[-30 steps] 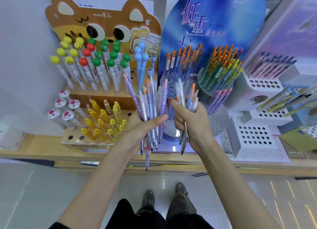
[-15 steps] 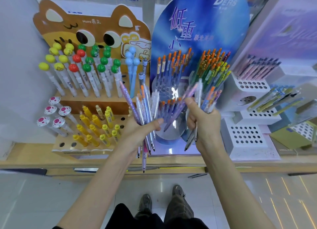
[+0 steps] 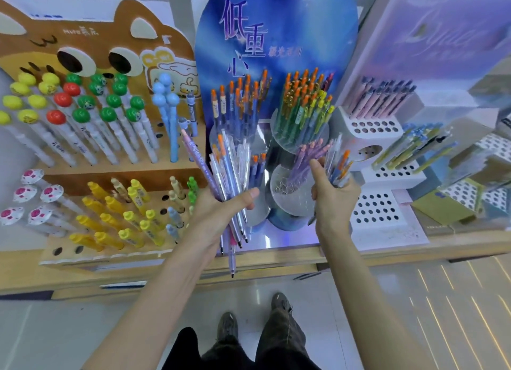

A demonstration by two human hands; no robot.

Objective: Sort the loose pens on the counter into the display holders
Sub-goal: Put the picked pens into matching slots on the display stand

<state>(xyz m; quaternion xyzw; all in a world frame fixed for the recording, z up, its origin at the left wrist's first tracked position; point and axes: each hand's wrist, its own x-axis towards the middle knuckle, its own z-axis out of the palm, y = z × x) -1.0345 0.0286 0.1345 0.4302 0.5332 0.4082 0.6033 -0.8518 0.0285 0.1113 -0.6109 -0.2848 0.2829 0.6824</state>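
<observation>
Head | left hand (image 3: 221, 213) clamps one pen bundle (image 3: 231, 165) | right hand (image 3: 331, 200) clamps second bundle (image 3: 338, 167)

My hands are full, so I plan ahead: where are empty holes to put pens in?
Free: the lowest tier of the white perforated holder, right of the right hand; the front of the clear round tier left of it; two holes at the wooden holder's front left corner. Crowded: the upper round tier and the ball-top pens.
</observation>
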